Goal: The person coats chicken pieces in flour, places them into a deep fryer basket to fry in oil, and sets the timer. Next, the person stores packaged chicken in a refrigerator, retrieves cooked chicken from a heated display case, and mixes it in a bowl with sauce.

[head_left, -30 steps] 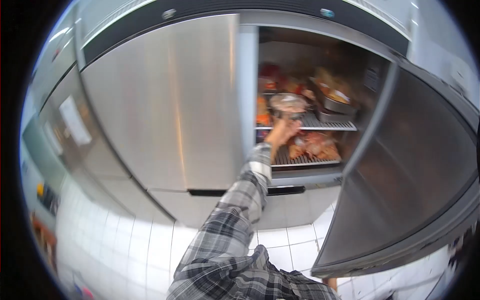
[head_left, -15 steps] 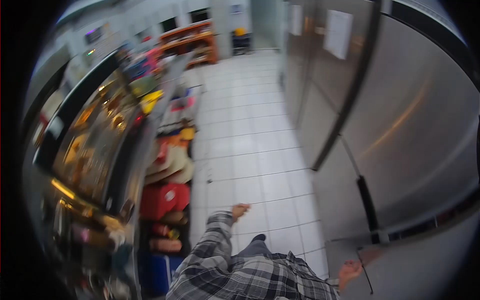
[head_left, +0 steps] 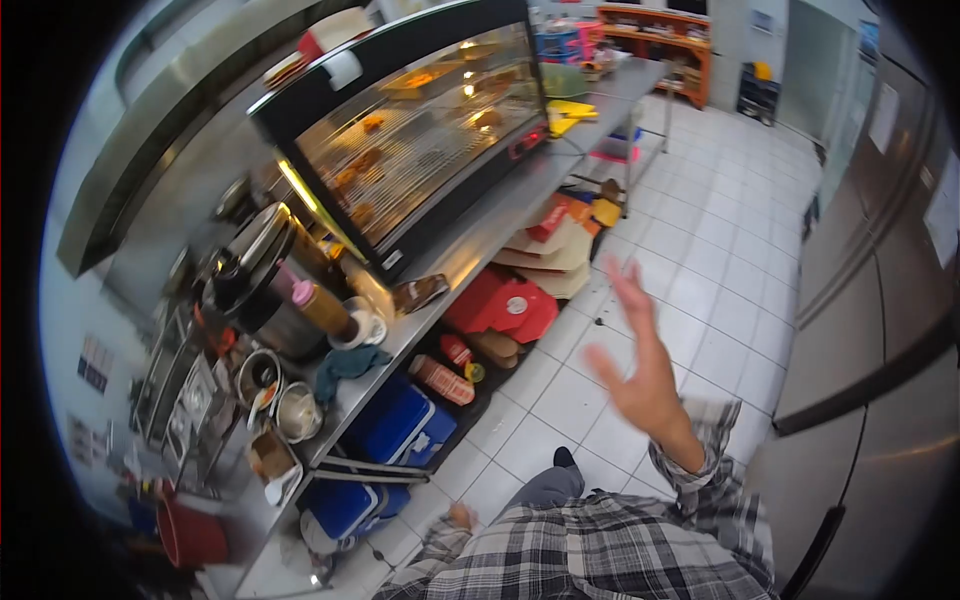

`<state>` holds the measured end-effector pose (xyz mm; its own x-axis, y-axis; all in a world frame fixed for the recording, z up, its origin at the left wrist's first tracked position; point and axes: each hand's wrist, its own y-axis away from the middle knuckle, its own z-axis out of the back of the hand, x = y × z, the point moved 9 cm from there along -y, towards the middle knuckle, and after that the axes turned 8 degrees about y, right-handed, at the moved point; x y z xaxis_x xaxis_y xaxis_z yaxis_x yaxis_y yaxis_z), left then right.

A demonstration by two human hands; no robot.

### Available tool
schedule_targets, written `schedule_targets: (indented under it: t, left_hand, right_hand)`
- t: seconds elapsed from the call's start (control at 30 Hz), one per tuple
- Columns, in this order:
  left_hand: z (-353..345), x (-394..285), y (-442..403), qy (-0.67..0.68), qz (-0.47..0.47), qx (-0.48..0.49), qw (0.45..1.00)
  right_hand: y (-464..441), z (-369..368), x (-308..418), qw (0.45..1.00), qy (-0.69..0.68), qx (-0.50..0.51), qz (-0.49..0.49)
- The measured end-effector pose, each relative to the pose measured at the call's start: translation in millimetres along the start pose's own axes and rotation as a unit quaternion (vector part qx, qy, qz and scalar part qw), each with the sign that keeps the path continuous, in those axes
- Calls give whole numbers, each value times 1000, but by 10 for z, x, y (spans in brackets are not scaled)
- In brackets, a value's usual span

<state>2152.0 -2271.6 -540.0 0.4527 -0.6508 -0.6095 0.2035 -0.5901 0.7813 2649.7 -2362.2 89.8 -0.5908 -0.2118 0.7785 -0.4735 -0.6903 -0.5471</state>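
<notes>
My right hand point(head_left: 647, 385) is raised in front of me over the tiled floor, fingers apart and slightly blurred, with nothing in it. Low by my left side, only a little of my left hand point(head_left: 460, 517) shows past the plaid sleeve; its fingers are too hidden to read. Nearest to that hand are the blue cooler boxes point(head_left: 398, 425) under the steel counter point(head_left: 500, 225). On the counter stand a lit glass food warmer point(head_left: 430, 130) with fried-looking food, a large steel pot point(head_left: 275, 290), a sauce bottle with a pink cap point(head_left: 318, 302) and a teal cloth point(head_left: 350, 367).
Steel fridge doors point(head_left: 900, 290) line the right side. Red and cream flat boxes point(head_left: 505, 305) fill the lower shelf. A red bucket point(head_left: 190, 530) stands at lower left. White floor tiles point(head_left: 710, 215) run back to an orange shelf point(head_left: 655, 38).
My view has swung left, bringing the counter and warmer closer to the middle. My right hand has risen from beside the fridge to in front of me; my left hand is lower.
</notes>
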Motion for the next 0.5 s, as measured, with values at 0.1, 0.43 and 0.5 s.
schedule_targets:
  t: [0.1, 0.43, 0.5]
  left_hand:
    - [683, 474, 242, -51, 56, -95, 993]
    - [228, 441, 51, -146, 3, -77, 986]
    - [-44, 283, -199, -166, -36, -62, 984]
  right_hand:
    - [-333, -703, 1338, 924, 67, 232, 295]
    - [-125, -1492, 2098, 813, 7, 42, 581]
    - [-280, -1616, 1966, 798, -27, 97, 594]
